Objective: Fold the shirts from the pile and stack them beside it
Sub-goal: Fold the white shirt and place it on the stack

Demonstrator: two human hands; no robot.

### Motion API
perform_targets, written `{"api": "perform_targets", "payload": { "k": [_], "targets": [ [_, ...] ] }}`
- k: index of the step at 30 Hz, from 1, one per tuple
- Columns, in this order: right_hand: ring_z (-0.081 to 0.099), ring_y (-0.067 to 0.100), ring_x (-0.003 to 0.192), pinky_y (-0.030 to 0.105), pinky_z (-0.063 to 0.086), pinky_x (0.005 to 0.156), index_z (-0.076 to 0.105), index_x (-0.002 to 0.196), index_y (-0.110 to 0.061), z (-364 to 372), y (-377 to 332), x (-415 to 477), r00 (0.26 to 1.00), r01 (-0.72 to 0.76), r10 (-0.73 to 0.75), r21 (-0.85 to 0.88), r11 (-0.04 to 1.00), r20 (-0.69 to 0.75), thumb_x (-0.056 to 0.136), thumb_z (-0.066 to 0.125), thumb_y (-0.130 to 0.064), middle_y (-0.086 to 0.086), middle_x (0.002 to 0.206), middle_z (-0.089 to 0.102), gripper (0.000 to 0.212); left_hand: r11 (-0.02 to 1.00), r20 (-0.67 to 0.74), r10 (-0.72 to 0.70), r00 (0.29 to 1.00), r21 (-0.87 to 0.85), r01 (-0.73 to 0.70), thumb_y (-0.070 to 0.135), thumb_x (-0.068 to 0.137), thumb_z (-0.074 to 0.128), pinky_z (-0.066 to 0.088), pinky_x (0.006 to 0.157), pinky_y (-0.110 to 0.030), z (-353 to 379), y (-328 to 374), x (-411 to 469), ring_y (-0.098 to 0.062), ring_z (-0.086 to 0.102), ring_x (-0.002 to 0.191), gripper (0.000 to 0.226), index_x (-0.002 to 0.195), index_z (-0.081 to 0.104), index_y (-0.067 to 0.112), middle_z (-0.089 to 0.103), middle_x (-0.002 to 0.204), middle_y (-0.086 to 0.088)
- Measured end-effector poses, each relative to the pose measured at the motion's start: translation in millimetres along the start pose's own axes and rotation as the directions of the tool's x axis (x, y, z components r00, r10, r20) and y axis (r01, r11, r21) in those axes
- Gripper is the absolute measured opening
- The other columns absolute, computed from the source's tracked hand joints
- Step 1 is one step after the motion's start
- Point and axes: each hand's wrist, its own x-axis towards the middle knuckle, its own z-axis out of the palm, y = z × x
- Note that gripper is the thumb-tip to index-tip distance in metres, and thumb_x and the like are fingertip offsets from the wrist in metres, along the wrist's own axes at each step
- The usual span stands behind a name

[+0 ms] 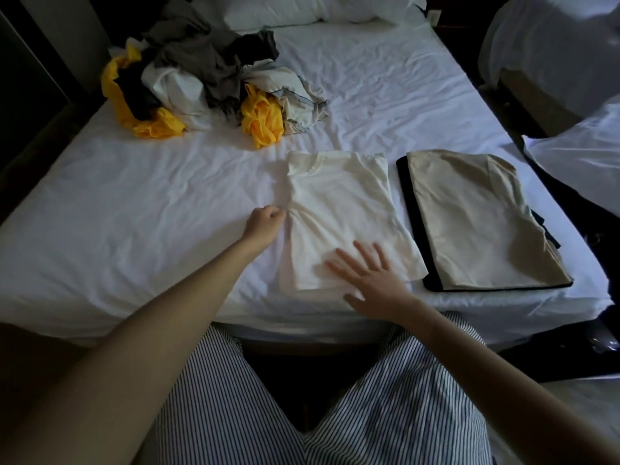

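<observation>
Striped trousers (235,414) fill the near edge of the view, where the person stands against the foot of the bed (134,213). Their right hand (369,276) lies flat with fingers spread on the near end of a cream shirt (339,203), pressing it to the sheet. Their left hand (265,226) is curled at the shirt's left edge, at 9 o'clock from its middle. It seems to pinch the cloth there, since creases fan out from the knuckles.

The cream shirt lies narrowed into a long panel, collar away from the person, so the sides look folded in and the lengthwise fold looks undone. I judge it to be thin, light and limp. It will sag if lifted by one point, and it slides easily on the sheet. The hem corners or both long edges look like the best places to hold it, with a palm smoothing as it goes over.

At 3 o'clock, just beside it, sits the stack (469,213). I count a beige shirt on top and a black one beneath, and dark cloth pokes out at the right side, so there may be a third. At 11 o'clock, well apart, sits the pile (208,72), a tangle of grey, black, white and yellow pieces that I cannot count.
</observation>
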Motion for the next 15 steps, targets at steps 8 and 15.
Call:
{"api": "perform_targets", "payload": {
  "k": [8, 15],
  "targets": [
    [0.068, 0.027, 0.096, 0.028, 0.054, 0.078, 0.074, 0.097, -0.01, 3.7, -81.4, 61.4, 0.996, 0.026, -0.014, 0.126, 0.992, -0.092, 0.071, 0.039, -0.016, 0.002, 0.102, 0.071, 0.044, 0.898, 0.082, -0.199, 0.977, -0.383, 0.215, 0.026, 0.092, 0.057, 0.033, 0.052, -0.024, 3.0, 26.8, 4.6, -0.018, 0.043, 0.066, 0.025, 0.071, 0.051, 0.012, 0.044, 0.061, 0.0],
    [0.063, 0.032, 0.108, 0.043, 0.05, 0.088, 0.07, 0.109, -0.009, 7.0, -73.9, 52.9, 0.997, 0.063, -0.054, 0.226, 0.972, -0.047, 0.079, 0.031, -0.012, 0.004, 0.115, 0.068, 0.049, 0.843, 0.138, -0.254, 0.957, -0.453, 0.289, 0.031, 0.091, 0.058, 0.036, 0.066, -0.026, 2.5, 32.1, 27.7, -0.019, 0.046, 0.079, 0.027, 0.095, 0.063, 0.005, 0.052, 0.084, -0.004]
  ]
}}
